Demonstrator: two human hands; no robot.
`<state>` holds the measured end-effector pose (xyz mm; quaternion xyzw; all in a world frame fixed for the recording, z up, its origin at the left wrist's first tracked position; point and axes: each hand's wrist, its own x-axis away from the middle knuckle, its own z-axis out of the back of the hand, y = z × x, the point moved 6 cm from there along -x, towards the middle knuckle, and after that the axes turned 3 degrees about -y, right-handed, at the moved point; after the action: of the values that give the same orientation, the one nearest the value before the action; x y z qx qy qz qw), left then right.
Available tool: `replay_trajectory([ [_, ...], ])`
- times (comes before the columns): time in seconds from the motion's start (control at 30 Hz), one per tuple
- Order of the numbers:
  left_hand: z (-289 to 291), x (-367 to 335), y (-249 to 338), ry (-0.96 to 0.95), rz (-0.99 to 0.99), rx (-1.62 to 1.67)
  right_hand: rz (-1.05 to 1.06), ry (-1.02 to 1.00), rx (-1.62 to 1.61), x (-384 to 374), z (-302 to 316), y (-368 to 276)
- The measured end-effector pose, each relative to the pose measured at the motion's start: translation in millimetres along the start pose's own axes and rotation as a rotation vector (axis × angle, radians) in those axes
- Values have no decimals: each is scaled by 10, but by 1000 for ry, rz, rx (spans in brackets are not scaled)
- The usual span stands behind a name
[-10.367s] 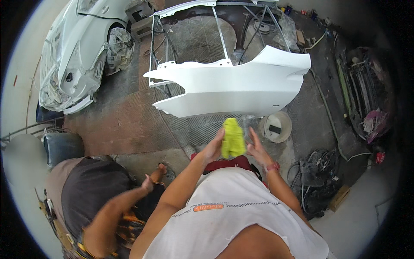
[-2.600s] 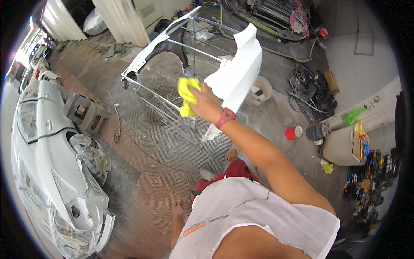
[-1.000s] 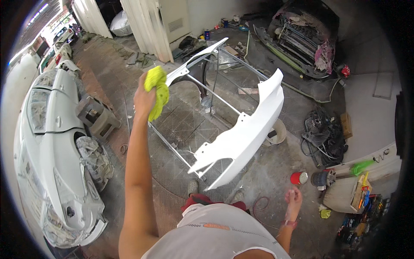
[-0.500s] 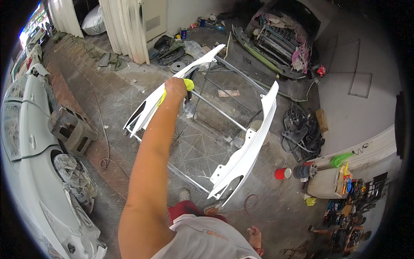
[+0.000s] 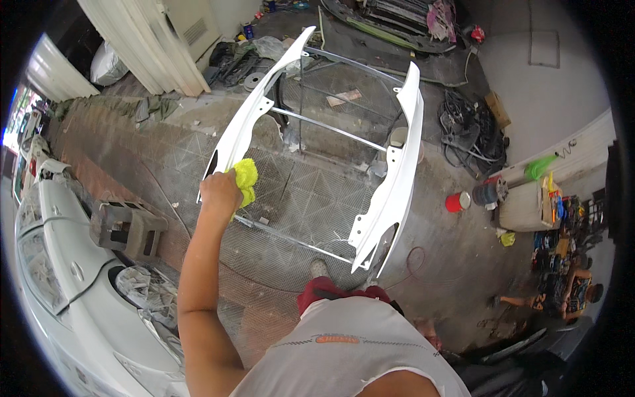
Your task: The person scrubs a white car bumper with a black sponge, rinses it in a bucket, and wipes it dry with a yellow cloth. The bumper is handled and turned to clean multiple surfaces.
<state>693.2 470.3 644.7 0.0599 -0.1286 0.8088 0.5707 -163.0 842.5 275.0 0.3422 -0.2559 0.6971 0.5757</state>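
Observation:
Two white car fenders lie across a metal frame stand (image 5: 331,128), one on each side. My left hand (image 5: 221,193) is closed on a bright yellow-green cloth (image 5: 245,177) at the near end of the left fender (image 5: 249,129). Part of the cloth bulges out past my fingers on the inner side. The right fender (image 5: 405,162) has nobody's hand on it. Low beside my body, my right hand (image 5: 428,334) shows only in part, away from the fenders; its fingers are too unclear to read.
A pale car (image 5: 79,284) with covered windows and wheel stands at left, beside a grey plastic stool (image 5: 127,228). To the right are a red bucket (image 5: 457,202), black tangled parts (image 5: 463,126) and a tool-laden cart (image 5: 526,205). Another person (image 5: 562,296) is at lower right.
My left hand has slid the cloth from the left fender's middle toward its near end. The view has shifted, and my right hand shows less than before.

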Motion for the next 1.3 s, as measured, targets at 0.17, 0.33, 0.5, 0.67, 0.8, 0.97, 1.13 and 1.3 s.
replay_trajectory([
  [0.17,273,487,-41,-148,-58,103,-198,60,-370,-11,723,-126],
  [0.33,752,1130,404,50,-385,791,-344,311,-877,70,1107,-430],
  [0.5,835,1157,1444,260,-558,720,-297,85,-690,78,1019,-538],
  [0.67,863,269,2606,424,-480,601,-194,143,-652,-33,796,-147],
  [0.8,428,4,3355,262,-615,145,-266,293,-1088,7,384,332],
  [0.97,166,705,3346,215,-790,-109,-450,252,-1181,305,-393,760],
  [1.13,227,1567,3174,22,-723,-489,-438,176,-920,460,-1431,1046],
  [1.3,995,2001,3304,-400,-436,-196,-525,83,-1291,110,-2346,1545],
])
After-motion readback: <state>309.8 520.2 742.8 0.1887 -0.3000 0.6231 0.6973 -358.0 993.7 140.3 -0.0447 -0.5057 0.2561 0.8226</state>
